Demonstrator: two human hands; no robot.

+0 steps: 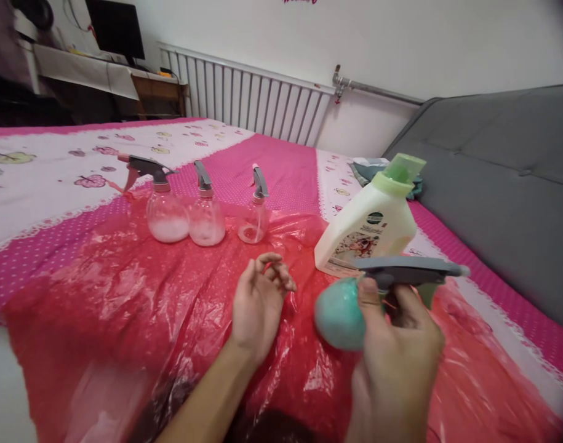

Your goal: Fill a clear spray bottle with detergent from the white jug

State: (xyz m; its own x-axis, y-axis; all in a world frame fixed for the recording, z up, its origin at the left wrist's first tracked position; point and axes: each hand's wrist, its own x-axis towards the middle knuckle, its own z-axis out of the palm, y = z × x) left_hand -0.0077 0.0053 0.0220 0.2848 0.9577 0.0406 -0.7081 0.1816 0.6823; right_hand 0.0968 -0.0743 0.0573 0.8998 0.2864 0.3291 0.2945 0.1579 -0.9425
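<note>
My right hand (394,344) grips a spray bottle (340,315) by its neck, under the grey trigger head. Its round body is turquoise, and the nozzle points right. My left hand (261,301) rests palm up with loosely curled fingers, holding nothing, above the red plastic sheet (179,307). Just behind the held bottle stands a large cream detergent bottle (368,221) with a green cap. Beyond my left hand stand three clear spray bottles: one with a red and grey trigger (168,215), a middle one (207,221) with whitish liquid, and a nearly drained one (252,223).
The sheet lies wrinkled over a bed with a pink and white patterned cover (281,163). A grey padded headboard (493,154) rises on the right. A radiator (248,92) lines the back wall. A desk (91,77) with a monitor (115,31) stands at far left.
</note>
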